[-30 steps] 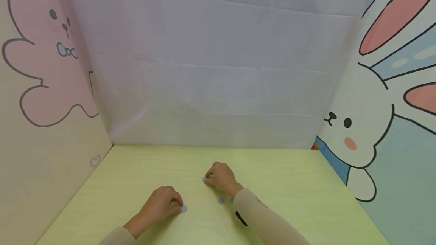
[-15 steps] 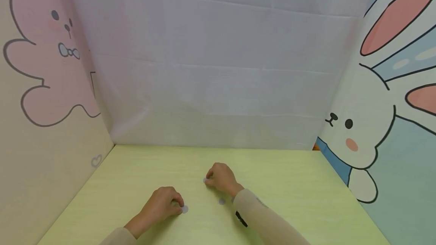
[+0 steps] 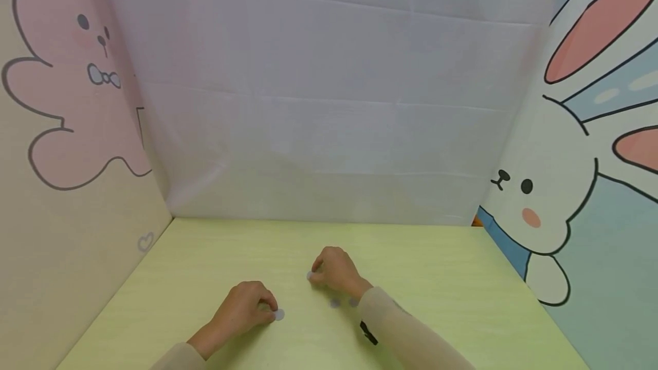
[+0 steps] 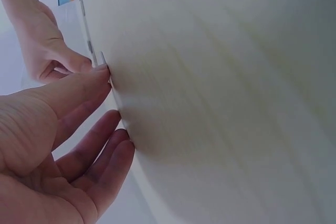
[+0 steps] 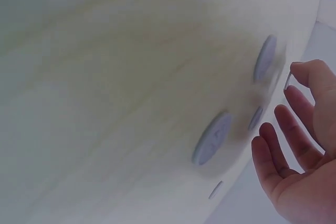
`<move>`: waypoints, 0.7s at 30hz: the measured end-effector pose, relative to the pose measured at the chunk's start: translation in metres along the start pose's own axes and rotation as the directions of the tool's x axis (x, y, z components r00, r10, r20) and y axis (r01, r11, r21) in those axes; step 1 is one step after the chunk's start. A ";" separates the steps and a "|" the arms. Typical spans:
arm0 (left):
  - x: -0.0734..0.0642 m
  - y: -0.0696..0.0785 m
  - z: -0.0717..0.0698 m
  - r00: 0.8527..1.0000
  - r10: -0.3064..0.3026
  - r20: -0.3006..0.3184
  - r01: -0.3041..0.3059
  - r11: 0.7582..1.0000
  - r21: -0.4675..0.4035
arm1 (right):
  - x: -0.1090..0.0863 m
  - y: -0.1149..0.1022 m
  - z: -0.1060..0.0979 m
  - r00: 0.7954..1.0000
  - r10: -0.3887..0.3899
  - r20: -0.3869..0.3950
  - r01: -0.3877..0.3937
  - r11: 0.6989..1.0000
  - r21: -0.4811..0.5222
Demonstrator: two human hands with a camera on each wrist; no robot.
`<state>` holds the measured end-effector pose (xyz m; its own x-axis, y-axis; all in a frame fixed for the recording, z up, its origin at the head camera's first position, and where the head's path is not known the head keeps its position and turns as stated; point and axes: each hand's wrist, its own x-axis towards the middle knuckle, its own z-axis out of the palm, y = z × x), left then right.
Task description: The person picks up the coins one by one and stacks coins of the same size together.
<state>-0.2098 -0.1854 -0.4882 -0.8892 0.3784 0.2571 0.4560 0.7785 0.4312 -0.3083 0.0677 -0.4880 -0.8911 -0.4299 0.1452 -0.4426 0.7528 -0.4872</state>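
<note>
Sleeves: light beige, the left sleeve [image 3: 180, 357] at the bottom edge, the right sleeve [image 3: 411, 333] reaching farther in.
Black strap [image 3: 368, 333]: on the near side of the right sleeve, close to the cuff.
Left hand [image 3: 245, 308]: the nearer of the two hands, low over the surface, thumb and forefinger pinching a disc, the other fingers loosely bent.
Left disc [image 3: 280, 314]: small, thin, pale grey-violet, at the left fingertips; whether it touches the surface I cannot tell.
Loose discs [image 3: 335, 303]: two show in the head view, side by side near the right cuff; the right wrist view shows four lying flat on the surface, two of them as thin slivers.
Right hand [image 3: 336, 270]: farther in and to the right, pinching a disc between thumb and forefinger, the remaining fingers curved and apart.
Right disc [image 3: 309, 275]: at the right fingertips, mostly covered by them in the head view, edge-on in the right wrist view.
Surface [image 3: 226, 256]: pale yellow-green, faintly streaked.
Side walls: pink bear drawing [image 3: 97, 113] on the left, white rabbit drawing [image 3: 550, 198] on the right.
Back sheet [image 3: 329, 101]: whitish, creased, rising behind the surface.
</note>
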 end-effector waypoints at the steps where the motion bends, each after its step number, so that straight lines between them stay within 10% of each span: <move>1: 0.000 0.000 0.000 1.000 0.000 0.001 0.000 1.000 0.000 | -0.001 -0.001 -0.001 1.000 -0.005 0.000 0.005 1.000 0.003; 21: -0.001 0.000 -0.004 0.999 -0.017 0.033 0.019 0.997 -0.071 | -0.029 -0.034 0.000 0.988 -0.143 0.060 0.140 0.988 0.058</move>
<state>-0.2088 -0.1879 -0.4856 -0.8976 0.3817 0.2208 0.4402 0.7483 0.4963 -0.2676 0.0544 -0.4751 -0.8107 -0.5627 0.1614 -0.5564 0.6550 -0.5113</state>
